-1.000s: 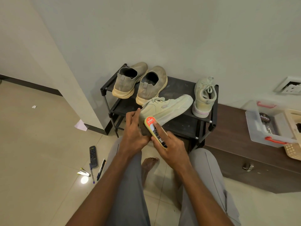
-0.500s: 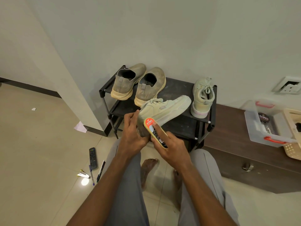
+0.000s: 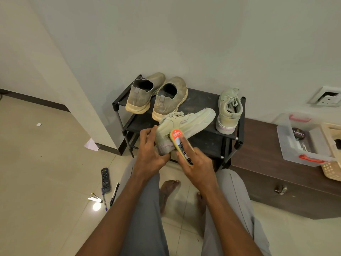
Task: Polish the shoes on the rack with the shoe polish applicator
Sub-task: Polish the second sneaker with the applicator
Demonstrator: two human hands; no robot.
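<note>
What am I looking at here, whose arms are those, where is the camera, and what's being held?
There is no machine here: a person wears a wide-angle camera on the head, so you look down along their own two arms. The left hand grips the heel end of a pale green sneaker, holding it in front of a black shoe rack. The right hand holds a shoe polish applicator, yellow with an orange end, pressed against the sneaker's side, a forefinger laid along its back. On the rack's top shelf stand a pair of tan slip-on shoes and the matching second sneaker. To the right, a dark wooden cabinet bears a clear plastic box with a round tin inside. On the tiled floor at left lie a remote control and some pens.
</note>
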